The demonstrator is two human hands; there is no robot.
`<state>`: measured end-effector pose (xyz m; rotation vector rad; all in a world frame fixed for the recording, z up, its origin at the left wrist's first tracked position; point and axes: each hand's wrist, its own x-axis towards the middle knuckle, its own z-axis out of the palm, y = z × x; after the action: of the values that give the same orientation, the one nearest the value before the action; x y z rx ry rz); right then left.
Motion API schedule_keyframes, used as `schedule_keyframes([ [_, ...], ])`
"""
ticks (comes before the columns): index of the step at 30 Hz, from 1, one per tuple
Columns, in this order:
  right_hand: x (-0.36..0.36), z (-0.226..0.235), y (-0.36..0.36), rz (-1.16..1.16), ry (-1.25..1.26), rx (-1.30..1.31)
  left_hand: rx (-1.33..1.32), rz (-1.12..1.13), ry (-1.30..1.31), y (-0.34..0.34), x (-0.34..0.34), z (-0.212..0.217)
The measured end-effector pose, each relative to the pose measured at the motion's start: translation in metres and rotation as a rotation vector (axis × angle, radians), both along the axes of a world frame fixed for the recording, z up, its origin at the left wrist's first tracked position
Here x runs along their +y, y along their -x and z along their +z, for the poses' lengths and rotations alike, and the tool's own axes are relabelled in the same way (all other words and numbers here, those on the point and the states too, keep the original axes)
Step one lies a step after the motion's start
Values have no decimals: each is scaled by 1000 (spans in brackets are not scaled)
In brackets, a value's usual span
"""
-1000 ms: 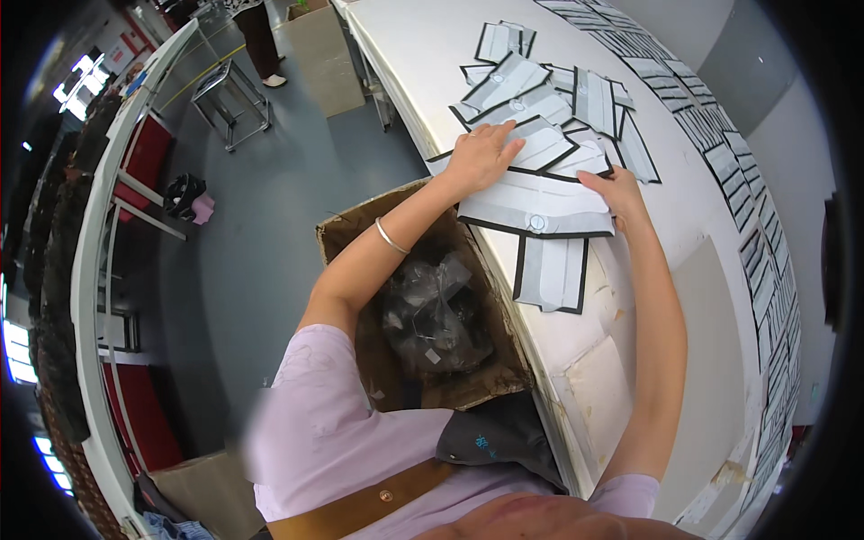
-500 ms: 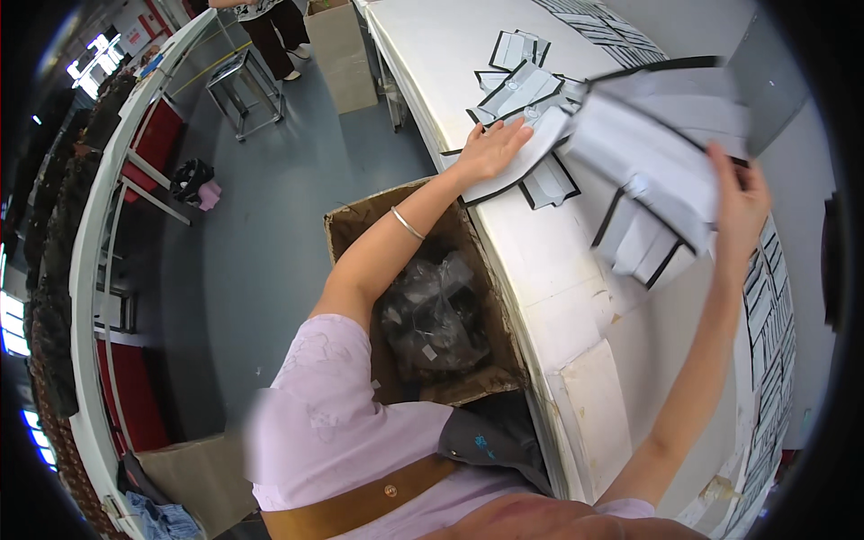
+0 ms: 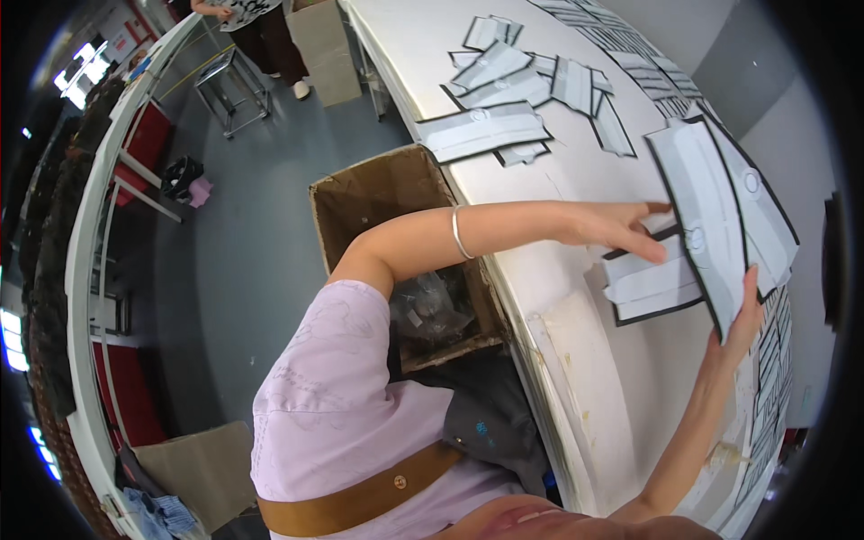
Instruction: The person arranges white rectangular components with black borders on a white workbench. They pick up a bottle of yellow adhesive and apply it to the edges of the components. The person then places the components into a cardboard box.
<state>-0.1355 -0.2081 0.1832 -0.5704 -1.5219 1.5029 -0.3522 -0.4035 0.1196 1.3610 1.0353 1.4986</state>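
My right hand [image 3: 742, 313] grips the lower edge of a bunch of flat white panels with black edging [image 3: 698, 193], holding them fanned out at the right of the table. My left hand [image 3: 621, 227] reaches across toward them, fingers apart, its tips at the bunch's left edge. Beneath its thumb lies a smaller black-edged panel [image 3: 655, 277], partly covered by the bunch. Farther back on the table, a long white panel [image 3: 484, 129] lies near the left edge. Several more black-edged panels [image 3: 499, 74] overlap in a loose pile beyond it.
A cardboard box [image 3: 360, 184] with clear plastic bags inside stands against the white table [image 3: 567, 184]. Rows of black-edged pieces [image 3: 621, 58] line the table's far side. A metal stool [image 3: 231, 90] and another person [image 3: 261, 40] are at the back left.
My left hand has left the long panel near the table's left edge and moved right, to the bunch. The panels in my right hand have turned more upright. More panels lie on the pile.
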Motion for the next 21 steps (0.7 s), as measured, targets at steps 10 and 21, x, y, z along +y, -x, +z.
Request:
schedule_keyframes([
  [10, 47, -57, -114, -148, -231, -226, 246, -38, 318, -82, 76, -12],
  [21, 75, -114, -338, -263, 140, -346, -39, 291, 609, -43, 73, -32],
])
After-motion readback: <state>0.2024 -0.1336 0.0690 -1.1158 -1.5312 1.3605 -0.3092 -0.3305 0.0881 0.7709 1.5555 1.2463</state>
